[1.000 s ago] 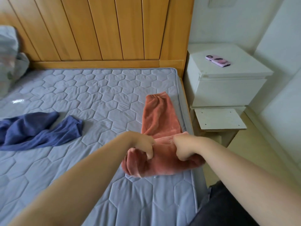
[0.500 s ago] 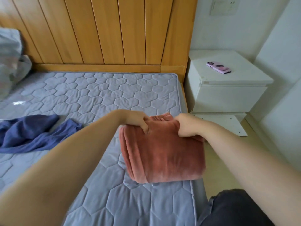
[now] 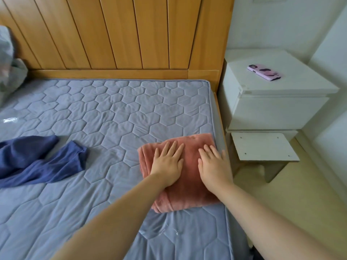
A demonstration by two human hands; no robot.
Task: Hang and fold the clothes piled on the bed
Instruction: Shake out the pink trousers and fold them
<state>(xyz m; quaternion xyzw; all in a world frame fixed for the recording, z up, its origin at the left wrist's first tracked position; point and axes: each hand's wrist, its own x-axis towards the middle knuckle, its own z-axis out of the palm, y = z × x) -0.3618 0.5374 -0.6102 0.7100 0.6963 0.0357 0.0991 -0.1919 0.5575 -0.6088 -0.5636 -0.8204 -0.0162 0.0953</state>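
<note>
Pressing flat, both hands, left [image 3: 167, 164] and right [image 3: 214, 167], smooth the folded pants [image 3: 189, 156]; next, the shirt [image 3: 37, 160] leftward needs folding.

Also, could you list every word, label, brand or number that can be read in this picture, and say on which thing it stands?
None can be read.
Phone case on the white nightstand: dark shapes only, no letters legible.
Folded pink garment under both hands: no tag or print shows.
Blue garment: no label visible.
Mattress: quilted pattern only.
</note>
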